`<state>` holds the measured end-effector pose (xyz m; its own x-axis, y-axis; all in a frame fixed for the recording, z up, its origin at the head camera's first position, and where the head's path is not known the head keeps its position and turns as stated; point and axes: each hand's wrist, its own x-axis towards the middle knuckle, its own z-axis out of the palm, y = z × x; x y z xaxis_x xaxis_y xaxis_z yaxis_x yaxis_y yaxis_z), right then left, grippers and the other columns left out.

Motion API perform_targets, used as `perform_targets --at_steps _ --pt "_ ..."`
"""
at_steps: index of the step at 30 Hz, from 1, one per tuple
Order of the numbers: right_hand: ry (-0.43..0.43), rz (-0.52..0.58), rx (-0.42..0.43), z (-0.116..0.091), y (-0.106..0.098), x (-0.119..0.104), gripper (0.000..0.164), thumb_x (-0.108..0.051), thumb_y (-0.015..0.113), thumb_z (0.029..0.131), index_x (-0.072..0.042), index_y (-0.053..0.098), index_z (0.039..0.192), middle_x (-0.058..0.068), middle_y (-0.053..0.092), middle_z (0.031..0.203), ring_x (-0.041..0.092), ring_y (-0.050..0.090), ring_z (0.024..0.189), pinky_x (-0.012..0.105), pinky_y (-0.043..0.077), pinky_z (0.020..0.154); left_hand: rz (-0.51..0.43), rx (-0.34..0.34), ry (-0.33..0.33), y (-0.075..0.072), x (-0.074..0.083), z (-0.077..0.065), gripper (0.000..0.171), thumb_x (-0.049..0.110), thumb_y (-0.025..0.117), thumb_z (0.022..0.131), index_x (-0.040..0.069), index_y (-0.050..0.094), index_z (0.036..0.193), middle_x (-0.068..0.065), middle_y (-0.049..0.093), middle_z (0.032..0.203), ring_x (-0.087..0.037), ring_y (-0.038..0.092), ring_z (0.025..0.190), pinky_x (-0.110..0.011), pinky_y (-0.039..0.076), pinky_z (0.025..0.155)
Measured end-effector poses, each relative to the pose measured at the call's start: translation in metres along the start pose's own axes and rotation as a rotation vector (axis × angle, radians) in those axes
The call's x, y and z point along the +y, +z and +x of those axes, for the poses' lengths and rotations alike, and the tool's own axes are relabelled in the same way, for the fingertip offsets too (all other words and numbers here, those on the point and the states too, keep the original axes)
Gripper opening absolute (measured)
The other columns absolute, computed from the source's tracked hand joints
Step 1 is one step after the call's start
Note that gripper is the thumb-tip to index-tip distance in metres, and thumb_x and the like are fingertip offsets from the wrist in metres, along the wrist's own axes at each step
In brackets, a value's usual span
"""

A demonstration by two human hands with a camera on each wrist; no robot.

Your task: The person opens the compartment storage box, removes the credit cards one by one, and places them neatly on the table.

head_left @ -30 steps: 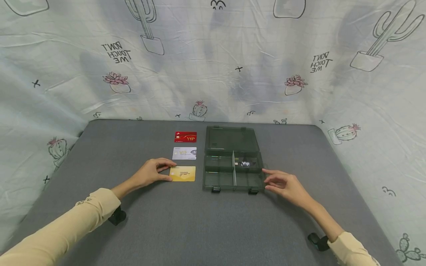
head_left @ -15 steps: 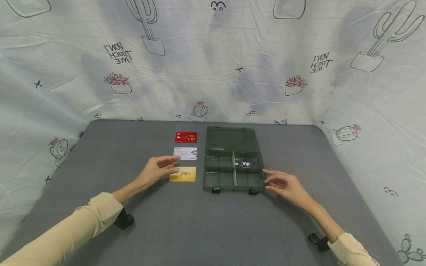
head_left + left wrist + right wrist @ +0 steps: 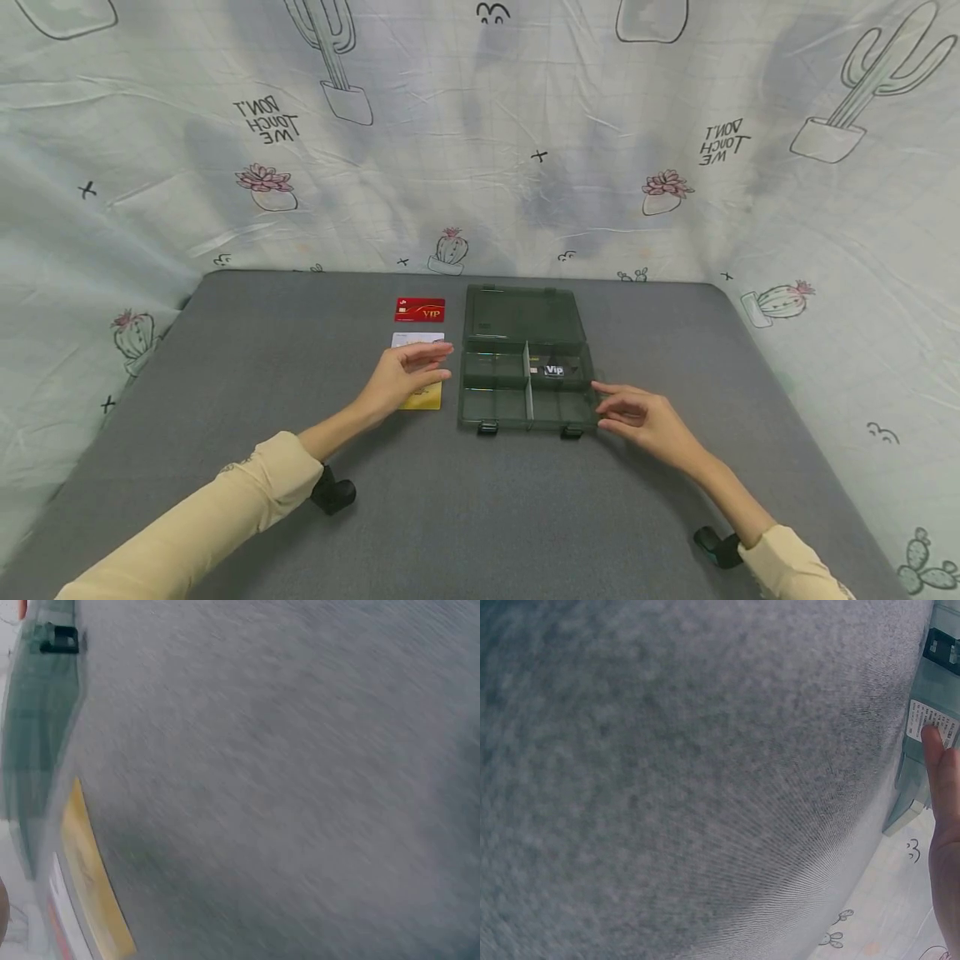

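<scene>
My left hand [image 3: 401,385] hovers over the gold card [image 3: 426,398] and the silver-white card [image 3: 411,338], partly covering both, with nothing visible between its fingers. A red VIP card [image 3: 420,310] lies behind them. To the right stands a dark green see-through compartment box [image 3: 491,422], its lid [image 3: 522,314] laid back. Inside its back right compartment is a black VIP card [image 3: 553,369]. My right hand [image 3: 651,427] is at the box's right side, fingers loosely bent; in the right wrist view a fingertip [image 3: 931,733] touches or nearly touches the label on the box wall.
The grey table [image 3: 480,517] has cloth with cactus drawings [image 3: 480,125] behind it and at its sides. Two black latches, one a left latch [image 3: 487,427], stick out at the box's front. A pale divider [image 3: 528,387] parts the box's left and right compartments.
My left hand has left the gold card's left edge and moved right, over the cards toward the box. The cards stay in place. My right hand has stayed at the box.
</scene>
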<state>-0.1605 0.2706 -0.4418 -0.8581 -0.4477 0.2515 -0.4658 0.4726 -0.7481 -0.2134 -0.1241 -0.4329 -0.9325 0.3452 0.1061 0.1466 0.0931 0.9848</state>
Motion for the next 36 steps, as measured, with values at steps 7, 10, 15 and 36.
perform_targets --at_steps 7,10,15,36 --pt "0.008 0.002 -0.002 0.0 -0.001 0.0 0.016 0.0 0.074 0.081 -0.002 0.07 0.096 0.022 0.058 0.127 0.025 0.065 0.1 0.027 0.054 0.078 -0.084 -0.013 0.016 0.028 0.002 0.014 0.042 0.001 0.071 0.084 -0.007 0.06 0.124 -0.026 0.057 0.127 -0.041 0.051 0.12 -0.03 0.044 0.098" --pt "0.009 0.002 -0.002 0.0 -0.001 0.0 0.016 0.0 0.074 0.081 -0.002 0.07 0.096 0.021 0.058 0.127 0.022 0.065 0.1 0.026 0.054 0.078 -0.105 -0.026 0.011 0.041 0.003 0.018 0.041 0.001 0.071 0.084 -0.007 0.06 0.123 -0.028 0.056 0.126 -0.043 0.05 0.12 -0.032 0.044 0.098" --pt "0.01 0.011 -0.003 0.0 -0.001 0.001 0.016 0.0 0.074 0.081 -0.002 0.07 0.096 0.021 0.058 0.127 0.027 0.065 0.1 0.027 0.054 0.078 -0.096 -0.057 -0.006 0.058 0.005 0.022 0.039 0.002 0.07 0.086 -0.006 0.061 0.122 -0.027 0.057 0.126 -0.04 0.052 0.119 -0.03 0.045 0.097" --pt "0.015 0.018 -0.012 0.003 -0.004 0.002 0.016 0.0 0.074 0.081 -0.002 0.07 0.096 0.021 0.058 0.128 0.031 0.065 0.1 0.028 0.054 0.078 0.133 -0.041 -0.024 0.097 0.01 0.052 0.031 0.003 0.072 0.084 -0.003 0.067 0.115 -0.015 0.066 0.117 -0.028 0.062 0.109 -0.028 0.05 0.089"
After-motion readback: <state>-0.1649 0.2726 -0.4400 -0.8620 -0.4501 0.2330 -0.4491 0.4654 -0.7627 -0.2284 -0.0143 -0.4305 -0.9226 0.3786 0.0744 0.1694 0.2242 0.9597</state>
